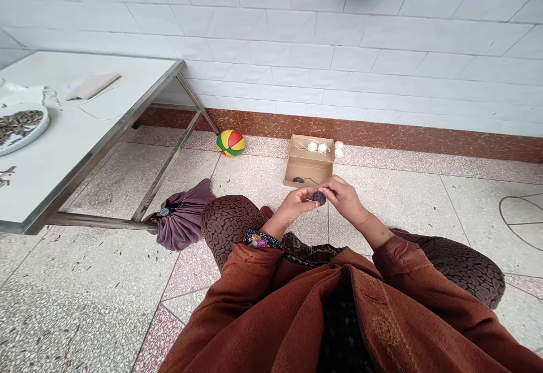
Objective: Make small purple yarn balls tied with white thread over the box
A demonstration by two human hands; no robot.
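My left hand (294, 208) is closed around a small dark purple ball of yarn (319, 198). Above the ball, the fingers of my right hand (341, 196) pinch together, apparently on the dark yarn strand, which is too thin to make out clearly there. A strand runs from near my fingers back to another dark ball (298, 180) in the front part of the open cardboard box (308, 170). Two white balls of yarn (317, 146) with loose thread lie in the rear part of the box.
White balls (339, 149) sit beside the box. A colourful ball (231, 142) rests near the leg of a white table (139, 73) at left. Purple cloth (186, 214) hangs by the table's lower bar. A wire ring (521, 223) lies at far right.
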